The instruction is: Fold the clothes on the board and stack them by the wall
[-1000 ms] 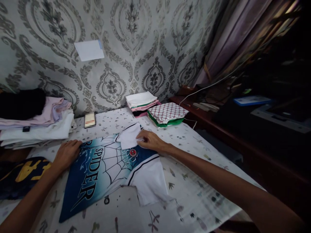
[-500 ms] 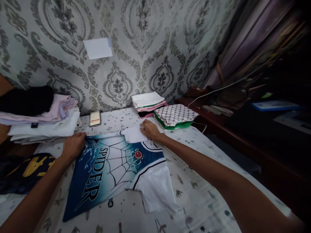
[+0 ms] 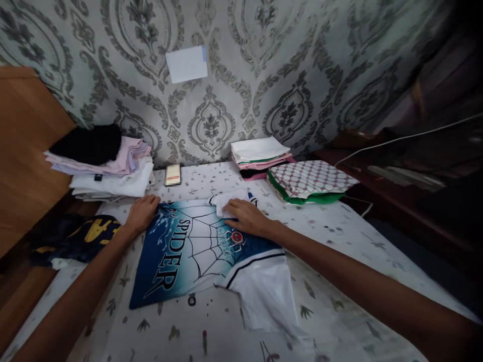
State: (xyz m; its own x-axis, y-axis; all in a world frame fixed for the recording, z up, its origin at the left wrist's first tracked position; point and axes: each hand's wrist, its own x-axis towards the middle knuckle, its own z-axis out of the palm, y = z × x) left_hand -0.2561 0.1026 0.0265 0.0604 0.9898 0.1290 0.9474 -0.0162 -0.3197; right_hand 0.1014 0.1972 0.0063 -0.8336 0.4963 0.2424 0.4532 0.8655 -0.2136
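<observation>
A blue and white T-shirt [image 3: 204, 241] printed with "SPIDER" and a web lies on the bed, its hem to the left and its collar to the right. At the far corner of the hem is my left hand [image 3: 143, 212], its fingers closed on the fabric edge. My right hand [image 3: 247, 217] is over the far shoulder, fingers bent on the white far sleeve [image 3: 222, 202], which is folded inward onto the shirt front. Part of the collar is hidden beneath that hand. The near white sleeve [image 3: 264, 291] lies spread toward me.
Folded clothes [image 3: 113, 176] are stacked at the left, beside a dark garment with yellow print [image 3: 90, 234]. At the back right are a folded pile [image 3: 260, 151] and a patterned folded cloth [image 3: 313, 178] over green. A small box [image 3: 173, 175] lies near the wall.
My right hand has moved toward me with the far sleeve, folding it further over the shirt front. The left hand remains at the hem corner. The view has turned left.
</observation>
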